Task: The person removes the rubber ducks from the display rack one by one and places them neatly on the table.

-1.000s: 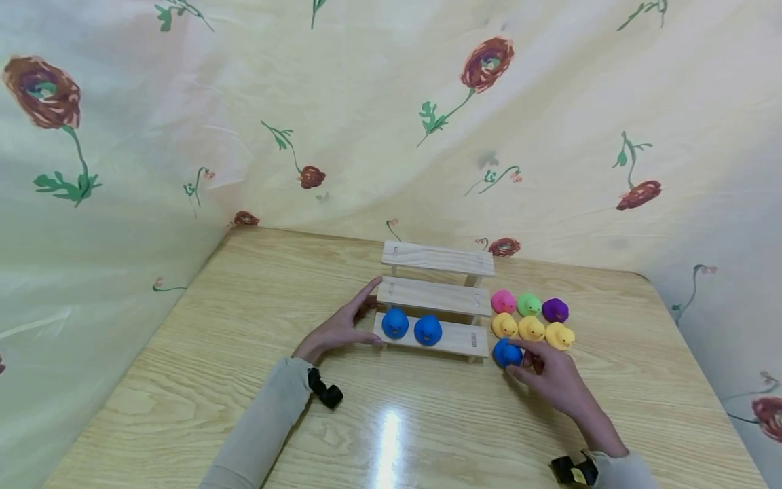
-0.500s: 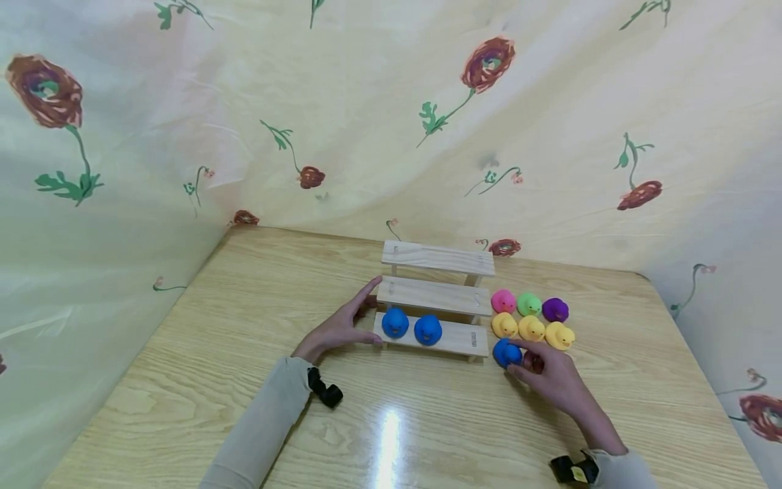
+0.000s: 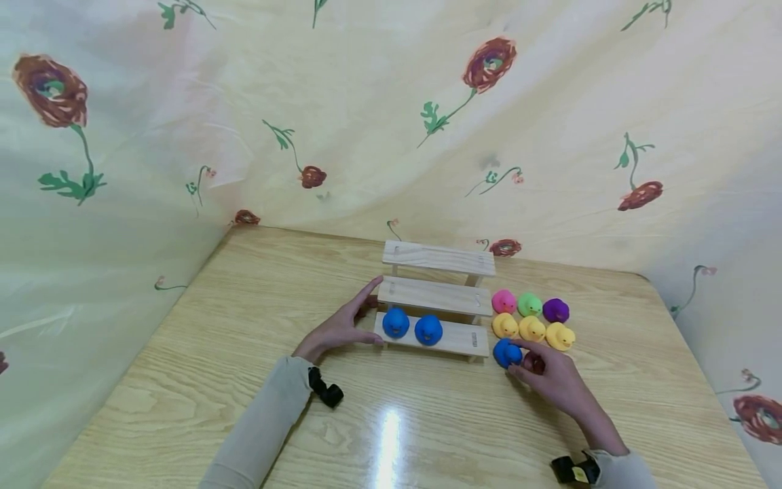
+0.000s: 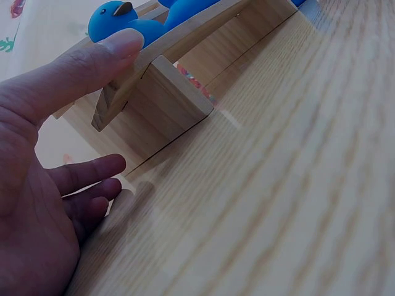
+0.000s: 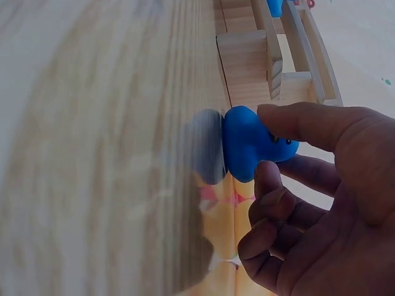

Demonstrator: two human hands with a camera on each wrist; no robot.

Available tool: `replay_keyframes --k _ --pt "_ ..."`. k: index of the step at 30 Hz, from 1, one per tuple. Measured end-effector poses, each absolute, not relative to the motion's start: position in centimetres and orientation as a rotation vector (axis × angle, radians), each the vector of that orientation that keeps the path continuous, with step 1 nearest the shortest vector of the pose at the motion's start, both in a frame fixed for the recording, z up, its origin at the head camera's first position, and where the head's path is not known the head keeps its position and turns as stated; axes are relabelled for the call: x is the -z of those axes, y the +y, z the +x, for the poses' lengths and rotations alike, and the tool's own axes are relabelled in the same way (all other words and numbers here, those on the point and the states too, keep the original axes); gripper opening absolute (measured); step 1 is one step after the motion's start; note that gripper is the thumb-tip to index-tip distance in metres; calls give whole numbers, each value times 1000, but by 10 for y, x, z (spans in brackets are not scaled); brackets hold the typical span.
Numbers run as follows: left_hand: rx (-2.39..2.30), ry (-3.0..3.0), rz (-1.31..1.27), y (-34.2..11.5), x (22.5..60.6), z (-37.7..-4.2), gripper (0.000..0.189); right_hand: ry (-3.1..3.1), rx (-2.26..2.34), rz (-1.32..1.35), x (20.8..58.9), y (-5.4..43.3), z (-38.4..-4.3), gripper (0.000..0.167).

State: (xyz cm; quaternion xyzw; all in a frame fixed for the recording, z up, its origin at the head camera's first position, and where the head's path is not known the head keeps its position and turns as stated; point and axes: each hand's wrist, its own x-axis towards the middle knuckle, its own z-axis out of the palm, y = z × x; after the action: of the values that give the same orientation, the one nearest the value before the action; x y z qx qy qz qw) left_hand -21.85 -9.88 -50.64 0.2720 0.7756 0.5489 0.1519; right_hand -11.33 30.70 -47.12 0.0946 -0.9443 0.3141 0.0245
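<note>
A blue rubber duck (image 3: 504, 353) sits on the table at the front right of a three-tier wooden stand (image 3: 434, 297). My right hand (image 3: 552, 377) pinches it between thumb and fingers; the right wrist view shows the duck (image 5: 244, 142) with its base against the tabletop. My left hand (image 3: 339, 329) is spread at the stand's left end. In the left wrist view its thumb (image 4: 92, 68) lies along the lowest board's end, beside a duck (image 4: 117, 21), with the other fingers loosely bent behind. Two blue ducks, one at left (image 3: 396, 322) and one mid-board (image 3: 429, 330), stand on the lowest tier.
Behind the held duck is a row of yellow ducks (image 3: 532, 329). Farther back are a pink duck (image 3: 504, 301), a green duck (image 3: 529, 305) and a purple duck (image 3: 556, 310). A flowered cloth (image 3: 366, 122) hangs round the wooden table (image 3: 275, 272).
The head view has shifted very slightly. Both hands, the held duck and the stand keep the same places.
</note>
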Motion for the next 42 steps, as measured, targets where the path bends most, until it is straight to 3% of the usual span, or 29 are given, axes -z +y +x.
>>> replay_keyframes --k 14,42 --pt "-1554 2238 787 -99 505 -219 115 -2808 -872 351 450 300 -107 41" --pt "-1576 2206 773 -101 504 -215 112 -2780 -944 350 418 230 -121 38"
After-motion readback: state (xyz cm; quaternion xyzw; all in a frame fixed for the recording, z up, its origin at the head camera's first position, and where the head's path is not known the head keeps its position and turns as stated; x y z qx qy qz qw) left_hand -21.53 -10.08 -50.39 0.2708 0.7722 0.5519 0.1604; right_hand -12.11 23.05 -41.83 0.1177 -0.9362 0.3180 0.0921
